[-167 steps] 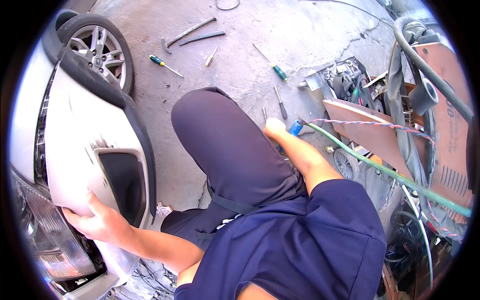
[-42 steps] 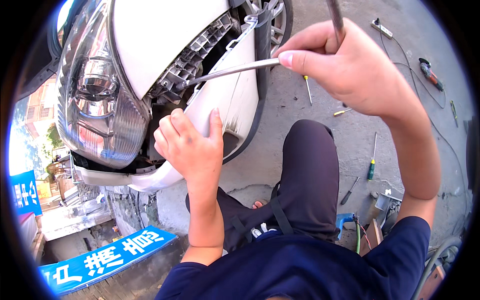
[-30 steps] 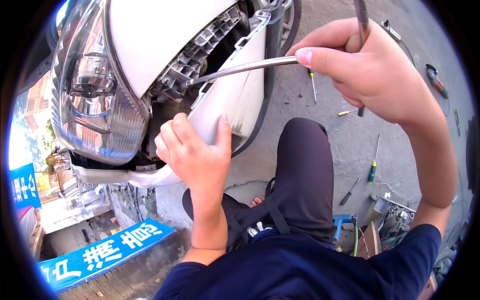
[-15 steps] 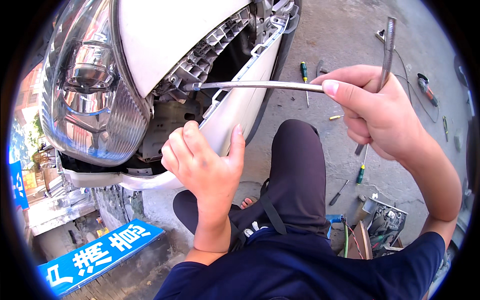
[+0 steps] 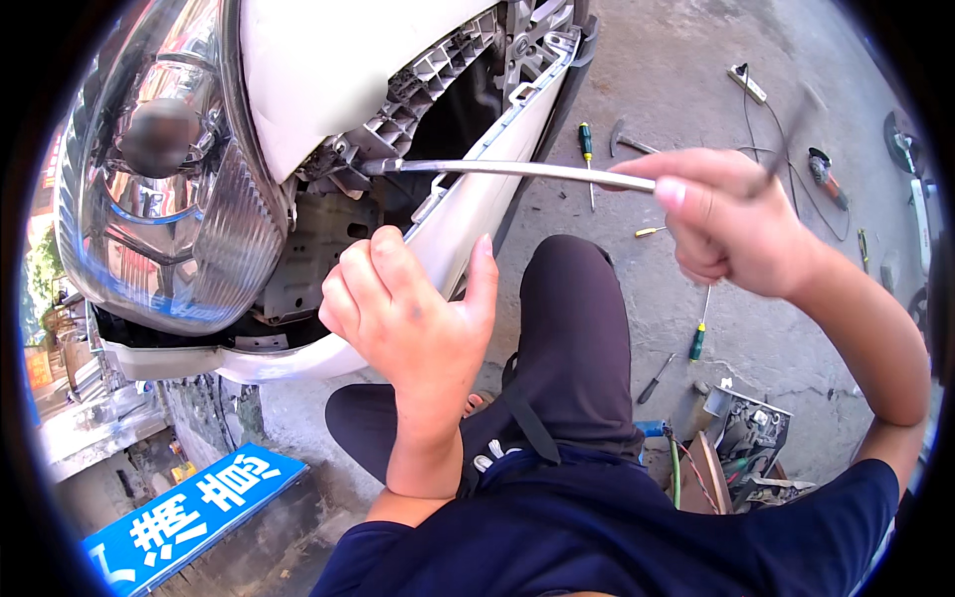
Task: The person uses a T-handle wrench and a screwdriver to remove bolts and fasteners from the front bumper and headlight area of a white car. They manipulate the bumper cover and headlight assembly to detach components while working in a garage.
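My right hand is closed round the grey metal shaft of a T-handle socket wrench. The shaft runs level to the left. Its socket end meets the bracket under the white body panel, behind the headlight. At the hand, the crossbar is smeared by motion. My left hand is over the loosened white bumper, its thumb spread out and its fingers loosely bent. Nothing shows in it; whether it touches the bumper I cannot tell.
On the concrete floor lie green-handled screwdrivers, a hammer, a power strip with its cord and an angle grinder. A box of tools and parts stands by my right side. A blue sign lies lower left.
The wrench's crossbar has turned and is now blurred, while its socket stays at the bracket. My left hand keeps its pose. The whole view has shifted slightly.
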### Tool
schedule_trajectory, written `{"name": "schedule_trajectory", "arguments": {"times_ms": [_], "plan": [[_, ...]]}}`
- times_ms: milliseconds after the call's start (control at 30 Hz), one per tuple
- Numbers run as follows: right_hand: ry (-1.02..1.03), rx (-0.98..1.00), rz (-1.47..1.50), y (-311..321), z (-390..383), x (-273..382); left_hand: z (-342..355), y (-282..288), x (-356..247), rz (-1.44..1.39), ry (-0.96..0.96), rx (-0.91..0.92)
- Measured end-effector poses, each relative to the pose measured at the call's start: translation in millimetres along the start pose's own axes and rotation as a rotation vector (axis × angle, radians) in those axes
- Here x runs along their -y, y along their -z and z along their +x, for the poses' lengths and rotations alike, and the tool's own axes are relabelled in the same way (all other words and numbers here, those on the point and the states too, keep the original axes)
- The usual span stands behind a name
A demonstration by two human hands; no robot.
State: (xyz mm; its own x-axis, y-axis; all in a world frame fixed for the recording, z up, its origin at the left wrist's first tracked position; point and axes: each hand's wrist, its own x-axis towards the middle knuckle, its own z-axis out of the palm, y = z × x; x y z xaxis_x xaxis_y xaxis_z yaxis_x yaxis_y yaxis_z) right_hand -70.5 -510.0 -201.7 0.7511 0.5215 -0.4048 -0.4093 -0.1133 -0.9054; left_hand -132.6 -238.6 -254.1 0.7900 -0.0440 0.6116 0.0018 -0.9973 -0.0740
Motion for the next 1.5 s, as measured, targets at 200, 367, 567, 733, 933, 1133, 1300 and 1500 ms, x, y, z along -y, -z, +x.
{"name": "schedule_trajectory", "arguments": {"times_ms": [200, 367, 567, 733, 933, 1133, 1300, 1500], "plan": [[1.05, 0.013, -1.284, 16, 14, -9, -1, 2, -2, -0.019, 0.023, 0.02], [1.151, -0.073, -1.705, 25, -1, -5, 4, 4, -5, -0.02, 0.032, 0.041], [0.955, -0.103, -1.527, 7, -5, 11, 13, 18, 6, -0.102, -0.01, 0.036], [0.785, -0.039, -1.635, 15, -5, 19, 24, 18, 14, -0.125, -0.084, 0.04], [0.703, -0.017, -1.806, 17, -2, 30, 44, 6, 8, -0.081, -0.116, 0.142], [0.53, 0.06, -1.278, 5, -11, 28, 45, -4, -8, 0.037, -0.068, 0.261], [0.555, -0.038, -1.495, -6, -23, 9, 35, -5, -10, 0.011, -0.062, 0.217], [0.975, -0.554, -2.082, -32, -44, 6, 36, -13, -8, 0.043, -0.124, 0.07]]}}
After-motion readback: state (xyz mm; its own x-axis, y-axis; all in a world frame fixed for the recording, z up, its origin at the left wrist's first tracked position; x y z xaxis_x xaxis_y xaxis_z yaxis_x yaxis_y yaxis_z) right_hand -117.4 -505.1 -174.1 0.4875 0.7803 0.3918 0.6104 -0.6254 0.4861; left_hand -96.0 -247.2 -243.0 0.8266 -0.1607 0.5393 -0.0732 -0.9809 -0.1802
